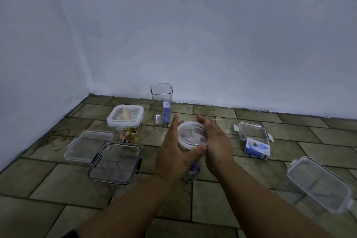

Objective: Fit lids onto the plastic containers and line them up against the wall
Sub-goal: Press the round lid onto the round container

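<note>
Both hands wrap a round clear container with a white-rimmed lid (192,134) in the middle of the floor. My left hand (174,152) cups its left side with the thumb under the front rim. My right hand (216,141) presses on the right edge of the lid. A tall square container (161,102) without a lid stands near the wall, a blue carton inside it. A lidded clip-lock container (125,117) with colourful contents stands at the left.
A flat clear lid (87,147) and a dark-clipped lidded container (116,163) lie at the front left. At the right sit an open rectangular container (251,131) with a blue box (257,148), and a large lidded container (318,183). Walls meet at the back left.
</note>
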